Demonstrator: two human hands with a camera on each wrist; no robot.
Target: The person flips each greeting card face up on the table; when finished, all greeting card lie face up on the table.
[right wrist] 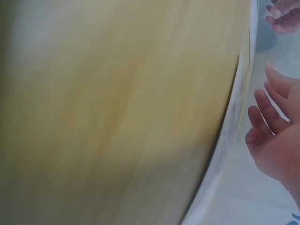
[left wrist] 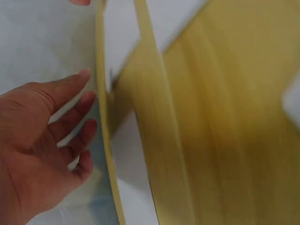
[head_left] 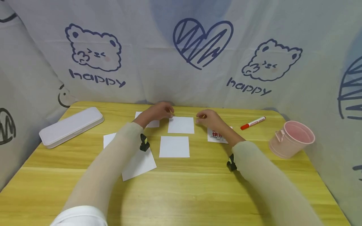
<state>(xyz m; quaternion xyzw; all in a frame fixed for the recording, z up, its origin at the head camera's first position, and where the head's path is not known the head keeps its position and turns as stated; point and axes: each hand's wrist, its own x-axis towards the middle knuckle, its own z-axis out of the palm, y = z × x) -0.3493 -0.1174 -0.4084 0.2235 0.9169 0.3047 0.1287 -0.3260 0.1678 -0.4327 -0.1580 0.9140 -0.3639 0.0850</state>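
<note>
My left hand (head_left: 160, 111) hovers by the far left corner of a blank white card (head_left: 181, 125), its fingers loosely bent. On that card's right side is my right hand (head_left: 210, 120), fingers relaxed and apart from the card. Both wrist views show the left palm (left wrist: 37, 145) and right palm (right wrist: 281, 145) holding nothing. A second blank card (head_left: 174, 147) lies nearer me. Partly covered by my left hand and wrist is another white card (head_left: 154, 124). Under my right forearm sits a card with red and black print (head_left: 216, 138), partly hidden.
A larger white sheet (head_left: 139, 164) lies beneath my left forearm. At the left stands a white pencil case (head_left: 72, 127). A red-capped marker (head_left: 253, 123) and a pink bucket (head_left: 288, 142) are at the right. A printed cloth (head_left: 147, 62) hangs behind the wooden table (head_left: 192, 194).
</note>
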